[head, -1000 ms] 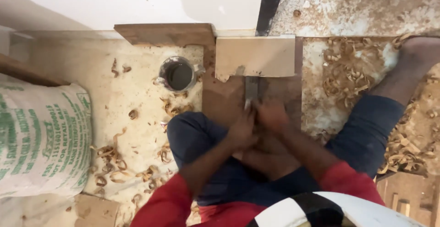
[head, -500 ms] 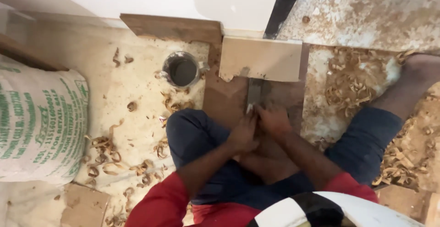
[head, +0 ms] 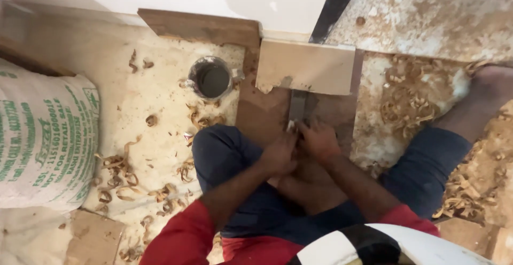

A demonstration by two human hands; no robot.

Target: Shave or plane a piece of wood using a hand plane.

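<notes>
beside hands (head: pixel 299 147), tin cup (head: pixel 211 78) of dark liquid

— What is held there?

— A flat metal blade (head: pixel 297 107), grey and narrow, gripped at its near end by both hands. It lies lengthwise on the dark brown board (head: pixel 264 110), pointing away from the person.

— And its far end?

— It touches the near edge of the pale wooden block (head: pixel 307 66), just under a chipped notch. That block is rectangular, lies flat across the far end of the dark board, and its left near corner is ragged.
</notes>
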